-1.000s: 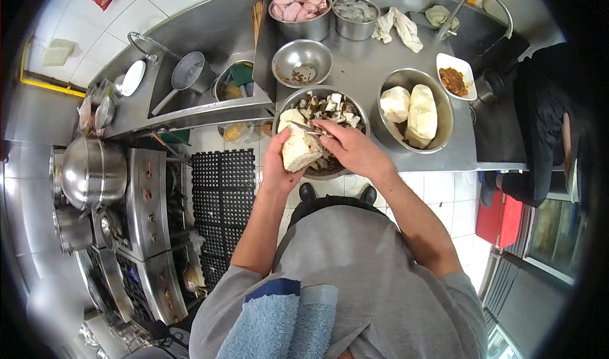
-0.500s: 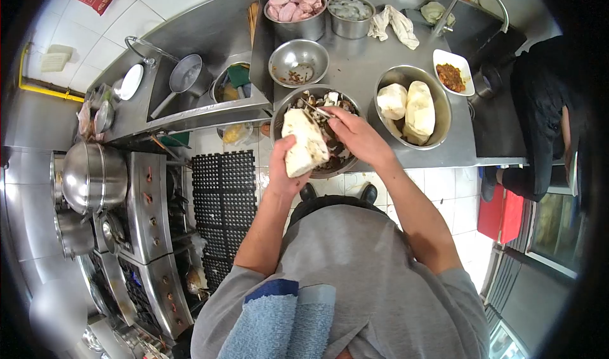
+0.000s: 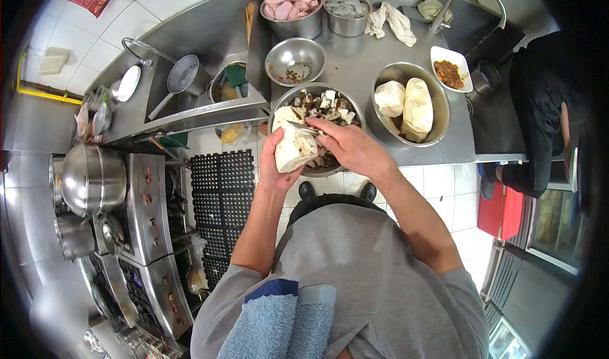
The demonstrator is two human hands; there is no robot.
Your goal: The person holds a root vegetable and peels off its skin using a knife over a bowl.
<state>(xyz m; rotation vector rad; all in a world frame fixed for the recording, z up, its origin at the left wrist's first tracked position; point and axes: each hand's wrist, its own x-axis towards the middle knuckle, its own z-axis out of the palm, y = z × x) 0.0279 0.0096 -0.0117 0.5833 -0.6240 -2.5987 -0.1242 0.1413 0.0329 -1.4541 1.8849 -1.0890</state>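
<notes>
Steel counter (image 3: pixel 350 64); left hand (image 3: pixel 277 163) cradles pale chunk (image 3: pixel 295 148).

Brightly lit, in a cool whitish tone, across the worktop (image 3: pixel 350 61) and wall tiles (image 3: pixel 141 16). Burnt out nearly to white on the floor (image 3: pixel 468 245) at right. Glints hard off the big pot (image 3: pixel 89 175) at left, more softly off the brushed steel of the worktop. Drops into deep shadow beside the stove (image 3: pixel 149 194) and on the dark-clothed person (image 3: pixel 539 99) at right. Bends strongly, fisheye fashion, curving the worktop's back edge; fades to black at the corners. Reads fairly sharp mid-frame, on the root (image 3: pixel 295 151) and towel (image 3: pixel 260 321), but too small for fine detail on the knife (image 3: pixel 302 128). Softens outward; smeared into a pale round blot at lower left.
</notes>
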